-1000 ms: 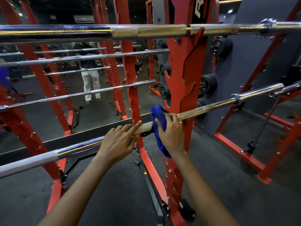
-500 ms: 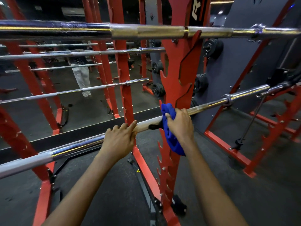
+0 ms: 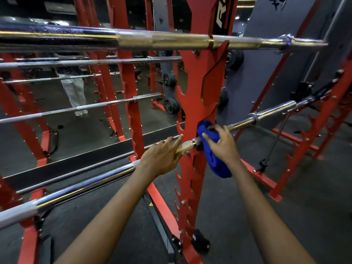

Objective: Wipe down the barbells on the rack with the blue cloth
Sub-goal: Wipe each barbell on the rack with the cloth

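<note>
A chrome barbell (image 3: 82, 189) lies across the red rack upright (image 3: 198, 103), slanting from lower left to upper right. My right hand (image 3: 222, 144) grips the blue cloth (image 3: 213, 151) wrapped round this bar just right of the upright; part of the cloth hangs below the bar. My left hand (image 3: 162, 159) rests on the bar left of the upright, fingers stretched along it. A second barbell (image 3: 162, 41) sits higher on the rack, across the top of the view.
A mirror behind the rack reflects more bars (image 3: 80, 108) and a person in white trousers (image 3: 73, 92). Black weight plates (image 3: 233, 59) hang on a grey wall panel. Another red rack (image 3: 312, 141) with a thin bar stands on the right. The floor is dark rubber.
My right hand has slid the cloth rightward along the bar, past the red upright. The left hand followed along the bar toward the upright. The view has turned slightly.
</note>
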Demonstrator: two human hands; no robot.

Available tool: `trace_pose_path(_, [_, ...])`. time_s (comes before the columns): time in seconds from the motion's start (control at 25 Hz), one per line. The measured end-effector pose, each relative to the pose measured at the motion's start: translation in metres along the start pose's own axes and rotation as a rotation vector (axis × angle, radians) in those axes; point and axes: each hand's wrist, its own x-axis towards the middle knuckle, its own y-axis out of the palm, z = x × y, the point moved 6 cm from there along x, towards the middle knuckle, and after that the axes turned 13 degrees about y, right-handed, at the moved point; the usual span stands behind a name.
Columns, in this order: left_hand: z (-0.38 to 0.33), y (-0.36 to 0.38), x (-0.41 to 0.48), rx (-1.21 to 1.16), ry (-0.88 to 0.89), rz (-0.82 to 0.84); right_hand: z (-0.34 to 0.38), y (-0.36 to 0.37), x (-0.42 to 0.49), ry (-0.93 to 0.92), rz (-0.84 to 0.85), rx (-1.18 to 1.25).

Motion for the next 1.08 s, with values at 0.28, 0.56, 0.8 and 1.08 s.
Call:
trace_pose_path(0.28, [0.000, -0.001, 0.000, 0.022, -0.007, 0.021, -0.019, -0.007, 0.026, 0.115, -0.118, 0.055])
trace_pose_path(0.56, [-0.001, -0.001, -0.001, 0.038, 0.044, -0.046, -0.031, -0.007, 0.026, 0.179, -0.310, 0.159])
trace_pose_path(0.8, [-0.011, 0.004, -0.003, 0.153, 0.173, -0.080, -0.028, 0.004, -0.002, -0.135, -0.051, -0.019])
trace_pose_path(1.08, [-0.018, 0.009, -0.003, 0.196, 0.175, -0.147, -0.051, 0.003, 0.037, -0.077, -0.213, 0.180])
